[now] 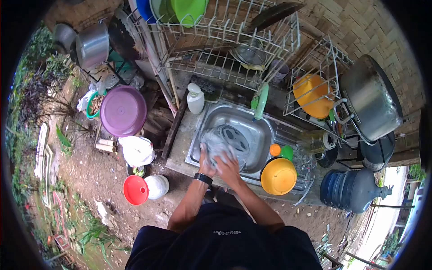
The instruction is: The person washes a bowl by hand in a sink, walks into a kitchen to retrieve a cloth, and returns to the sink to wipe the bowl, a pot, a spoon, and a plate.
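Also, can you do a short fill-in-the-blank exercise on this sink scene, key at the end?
1. The left hand and right hand are in the sink, whose tap is coloured ____.
2. The dark wristband is on the ____ wrist.
3. The large round basin left of the sink is ____.
4. The yellow bowl sits to the sink's ____.

Missing words: green; left; purple; right.

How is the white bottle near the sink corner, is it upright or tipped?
Upright: the white bottle appears to stand with its base on the counter, its cap at the top.
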Demonstrator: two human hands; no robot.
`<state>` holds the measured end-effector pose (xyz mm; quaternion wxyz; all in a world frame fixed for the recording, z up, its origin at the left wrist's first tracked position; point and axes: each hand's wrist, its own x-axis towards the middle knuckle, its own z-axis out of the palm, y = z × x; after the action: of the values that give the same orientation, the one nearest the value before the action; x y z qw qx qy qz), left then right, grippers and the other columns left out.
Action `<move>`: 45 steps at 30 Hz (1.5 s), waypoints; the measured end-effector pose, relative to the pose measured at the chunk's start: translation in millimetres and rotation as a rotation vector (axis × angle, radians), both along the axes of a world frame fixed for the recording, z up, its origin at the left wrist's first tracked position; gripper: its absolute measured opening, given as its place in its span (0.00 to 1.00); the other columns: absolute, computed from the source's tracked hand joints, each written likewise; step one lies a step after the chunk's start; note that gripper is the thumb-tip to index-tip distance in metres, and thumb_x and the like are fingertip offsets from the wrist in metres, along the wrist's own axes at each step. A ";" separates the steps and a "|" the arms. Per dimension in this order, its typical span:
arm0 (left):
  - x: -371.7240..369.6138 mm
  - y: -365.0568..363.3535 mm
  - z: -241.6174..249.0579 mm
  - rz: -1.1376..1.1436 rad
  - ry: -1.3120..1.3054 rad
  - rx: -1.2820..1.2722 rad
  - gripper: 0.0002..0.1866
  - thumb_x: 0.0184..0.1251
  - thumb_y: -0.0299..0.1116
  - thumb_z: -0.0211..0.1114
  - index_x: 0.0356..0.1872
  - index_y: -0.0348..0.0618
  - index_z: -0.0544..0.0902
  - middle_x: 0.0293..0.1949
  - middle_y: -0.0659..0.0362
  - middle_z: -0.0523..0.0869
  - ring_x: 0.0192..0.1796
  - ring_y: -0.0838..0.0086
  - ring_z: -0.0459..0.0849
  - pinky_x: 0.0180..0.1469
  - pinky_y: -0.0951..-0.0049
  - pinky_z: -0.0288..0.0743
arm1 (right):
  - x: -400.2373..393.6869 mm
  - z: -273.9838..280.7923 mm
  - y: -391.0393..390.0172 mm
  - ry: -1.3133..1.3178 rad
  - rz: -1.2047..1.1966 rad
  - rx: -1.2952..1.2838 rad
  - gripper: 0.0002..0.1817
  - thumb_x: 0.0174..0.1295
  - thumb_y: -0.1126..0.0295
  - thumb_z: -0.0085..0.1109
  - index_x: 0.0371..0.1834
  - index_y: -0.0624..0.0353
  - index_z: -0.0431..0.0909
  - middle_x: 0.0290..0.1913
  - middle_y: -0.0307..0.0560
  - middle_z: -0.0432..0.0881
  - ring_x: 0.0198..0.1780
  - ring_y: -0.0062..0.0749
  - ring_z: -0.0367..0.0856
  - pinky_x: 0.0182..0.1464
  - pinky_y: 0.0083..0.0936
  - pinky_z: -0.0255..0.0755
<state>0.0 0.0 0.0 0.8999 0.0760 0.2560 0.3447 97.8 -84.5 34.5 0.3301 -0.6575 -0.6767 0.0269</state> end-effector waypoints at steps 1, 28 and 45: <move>-1.8 0.1 16.2 0.014 0.077 0.015 0.38 0.73 0.60 0.45 0.74 0.46 0.53 0.73 0.57 0.61 0.73 0.64 0.59 0.74 0.59 0.50 | -0.9 4.0 -11.5 -0.041 -0.034 0.151 0.24 0.45 0.71 0.64 0.50 0.59 0.76 0.59 0.58 0.73 0.65 0.62 0.68 0.69 0.48 0.59; 7.4 -1.0 49.3 -0.211 0.520 0.213 0.32 0.75 0.54 0.49 0.62 0.31 0.70 0.56 0.52 0.79 0.57 0.68 0.78 0.59 0.67 0.74 | 103.9 5.4 26.3 0.609 -0.424 -0.156 0.22 0.65 0.61 0.55 0.57 0.65 0.74 0.55 0.64 0.78 0.57 0.58 0.75 0.59 0.38 0.67; -23.7 9.0 26.7 -0.073 0.193 0.003 0.32 0.76 0.56 0.44 0.68 0.39 0.65 0.63 0.51 0.75 0.62 0.62 0.76 0.65 0.60 0.70 | 96.6 49.3 24.1 0.649 -0.579 -0.128 0.25 0.66 0.53 0.52 0.56 0.62 0.78 0.55 0.63 0.79 0.62 0.56 0.72 0.64 0.39 0.64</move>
<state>-23.7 9.0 26.7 0.8830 0.1195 0.3379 0.3031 194.3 -60.4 83.7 0.4781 -0.7968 -0.3225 0.1804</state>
